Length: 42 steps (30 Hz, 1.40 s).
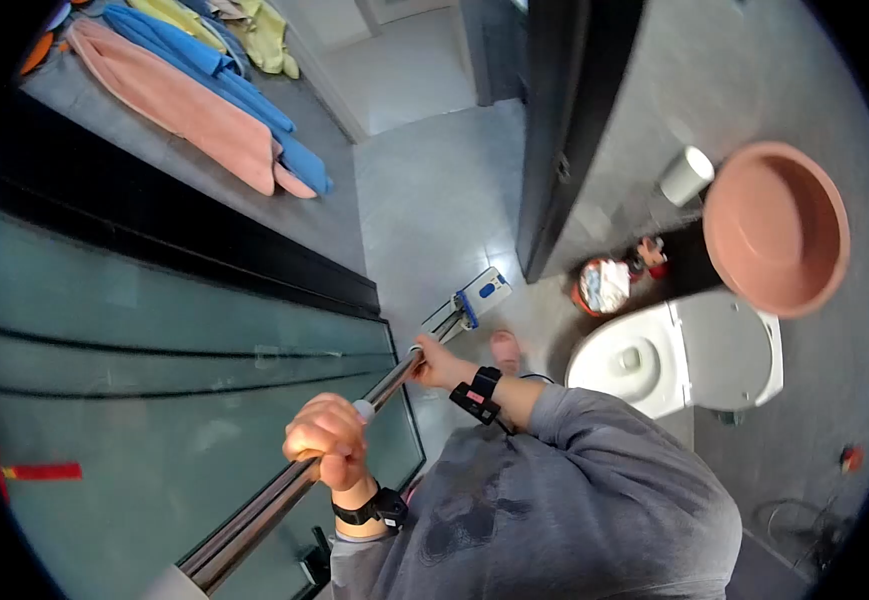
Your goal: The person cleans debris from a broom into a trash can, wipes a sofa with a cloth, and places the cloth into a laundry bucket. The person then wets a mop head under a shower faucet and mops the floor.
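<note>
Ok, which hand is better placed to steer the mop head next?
Probably the right hand: its grip sits lower on the pole, nearer the mop head, while the left hand holds farther up.

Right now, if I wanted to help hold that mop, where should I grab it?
I'd wrap around the shiny pole, in the bare stretch between the left grip and right grip. Come from the body's side, since the glass panel shows on the other. The pole is slim, straight and slants up from the flat head.
</note>
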Tool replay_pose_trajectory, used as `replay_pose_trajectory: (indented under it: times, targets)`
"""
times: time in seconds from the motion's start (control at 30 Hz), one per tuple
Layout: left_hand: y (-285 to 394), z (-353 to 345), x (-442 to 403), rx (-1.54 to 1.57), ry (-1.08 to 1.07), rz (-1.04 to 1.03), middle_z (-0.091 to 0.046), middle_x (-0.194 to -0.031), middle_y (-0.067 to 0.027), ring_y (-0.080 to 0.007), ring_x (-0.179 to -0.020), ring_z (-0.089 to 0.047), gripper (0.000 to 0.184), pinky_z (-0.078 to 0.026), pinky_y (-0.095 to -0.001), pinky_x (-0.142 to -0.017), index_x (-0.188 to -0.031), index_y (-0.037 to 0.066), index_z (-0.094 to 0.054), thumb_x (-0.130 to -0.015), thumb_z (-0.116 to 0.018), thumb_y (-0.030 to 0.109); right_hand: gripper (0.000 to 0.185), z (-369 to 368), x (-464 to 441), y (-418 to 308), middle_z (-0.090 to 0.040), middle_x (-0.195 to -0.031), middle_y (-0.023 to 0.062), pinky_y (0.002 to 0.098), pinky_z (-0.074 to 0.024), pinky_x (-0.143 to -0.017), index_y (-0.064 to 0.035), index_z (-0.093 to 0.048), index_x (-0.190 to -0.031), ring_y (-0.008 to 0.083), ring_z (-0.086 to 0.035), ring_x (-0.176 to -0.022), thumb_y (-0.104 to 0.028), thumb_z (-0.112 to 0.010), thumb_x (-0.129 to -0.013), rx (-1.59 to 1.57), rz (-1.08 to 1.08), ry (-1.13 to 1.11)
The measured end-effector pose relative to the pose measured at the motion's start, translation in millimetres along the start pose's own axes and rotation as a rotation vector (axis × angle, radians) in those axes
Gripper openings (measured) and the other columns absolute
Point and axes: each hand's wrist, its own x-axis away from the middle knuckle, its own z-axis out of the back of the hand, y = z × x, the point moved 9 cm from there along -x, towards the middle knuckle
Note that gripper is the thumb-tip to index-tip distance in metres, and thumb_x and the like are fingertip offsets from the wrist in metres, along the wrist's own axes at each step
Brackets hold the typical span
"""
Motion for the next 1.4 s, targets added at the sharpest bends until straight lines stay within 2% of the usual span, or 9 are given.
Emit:
replay_pose_trajectory:
  times: [0.1,0.13,0.33,0.9,0.97,1.0,1.07,1.17,1.4]
  targets:
    - [-47,0,-57,-0.055,0.043,-0.002,-0.044,-0.045,0.0012,-0.0104,-0.037,-0.042,0.027,-0.038,-0.0228,-0.044,-0.06,0.012,-0.04,-0.082,-0.054,0.02,0.02,-43,-36,-55,-0.044,-0.06,0.002,0.0301,-0.0431,-0.047,-0.0083,-0.044,-0.075,0.0158,-0.045,-0.049,-0.022,-0.051,-0.086,-0.016,-0.037,-0.046]
    - [-63,3,-73,-0.056,0.079,0.006,-0.044,-0.044,0.0019,-0.0106,-0.036,-0.043,0.028,-0.039,-0.0235,-0.043,-0.059,0.012,-0.041,-0.08,-0.058,0.021,0.02,-59,-44,-76,-0.052,-0.075,0.0072,0.0341,-0.0508,-0.062,-0.0045,-0.045,-0.087,0.0204,-0.055,-0.065,-0.022,-0.053,-0.085,0.047,-0.022,-0.088]
    - [-161,2,-176,-0.084,0.094,0.032,-0.046,-0.044,0.0012,-0.0129,-0.035,-0.045,0.032,-0.037,-0.0252,-0.041,-0.058,0.01,-0.045,-0.078,-0.063,0.025,0.022,-155,-78,-182,-0.054,-0.081,0.0085,0.0334,-0.0521,-0.063,-0.0045,-0.045,-0.094,0.0206,-0.057,-0.068,-0.022,-0.055,-0.086,-0.065,0.003,-0.024]
    - [-510,-29,-498,0.117,-0.284,0.097,-0.049,-0.052,-0.0024,-0.0173,-0.045,-0.049,0.021,-0.043,-0.03,-0.049,-0.062,0.007,-0.046,-0.076,-0.061,0.011,0.009,-440,-155,-542,-0.051,-0.083,0.0102,0.0361,-0.0514,-0.073,-0.0032,-0.046,-0.086,0.0255,-0.056,-0.076,-0.009,-0.052,-0.087,-0.175,0.105,-0.218]
    - [-565,-28,-531,0.048,-0.239,0.127,-0.047,-0.046,0.0007,-0.0123,-0.037,-0.044,0.039,-0.037,-0.0241,-0.044,-0.057,0.011,-0.043,-0.082,-0.064,0.033,0.012,-468,-186,-588,-0.055,-0.082,0.0082,0.036,-0.0505,-0.073,-0.0053,-0.045,-0.092,0.023,-0.057,-0.076,-0.008,-0.054,-0.084,-0.163,0.105,-0.206]
    - [-597,-26,-538,0.11,-0.303,0.199,-0.048,-0.05,-0.0019,-0.0171,-0.043,-0.047,0.028,-0.039,-0.0292,-0.046,-0.058,0.007,-0.045,-0.077,-0.063,0.018,0.009,-478,-205,-611,-0.054,-0.083,0.0097,0.0371,-0.0508,-0.073,-0.0036,-0.046,-0.09,0.0245,-0.057,-0.077,-0.008,-0.053,-0.086,-0.164,0.103,-0.229]
    - [-646,-22,-561,0.104,-0.288,0.192,-0.048,-0.05,-0.0018,-0.017,-0.042,-0.046,0.03,-0.038,-0.0289,-0.045,-0.057,0.007,-0.045,-0.077,-0.064,0.019,0.008,-497,-237,-651,-0.053,-0.084,0.0112,0.0382,-0.0511,-0.074,-0.0019,-0.047,-0.087,0.026,-0.057,-0.079,-0.008,-0.051,-0.087,-0.153,0.097,-0.262]
    - [-718,-20,-617,0.106,-0.25,0.255,-0.047,-0.049,-0.0019,-0.0166,-0.042,-0.046,0.032,-0.036,-0.0286,-0.044,-0.056,0.007,-0.045,-0.076,-0.066,0.022,0.006,-541,-268,-716,-0.055,-0.083,0.01,0.0354,-0.05,-0.074,-0.0015,-0.048,-0.085,0.0231,-0.056,-0.079,-0.007,-0.05,-0.086,-0.148,0.173,-0.148]
    - [-847,-2,-756,0.033,-0.147,0.192,-0.048,-0.049,-0.0031,-0.0175,-0.044,-0.047,0.034,-0.038,-0.0284,-0.045,-0.056,0.006,-0.045,-0.077,-0.066,0.023,0.015,-678,-327,-851,-0.055,-0.084,0.0076,0.0244,-0.0448,-0.073,0.0017,-0.054,-0.09,0.0158,-0.054,-0.082,-0.012,-0.05,-0.086,0.112,0.061,-0.41]
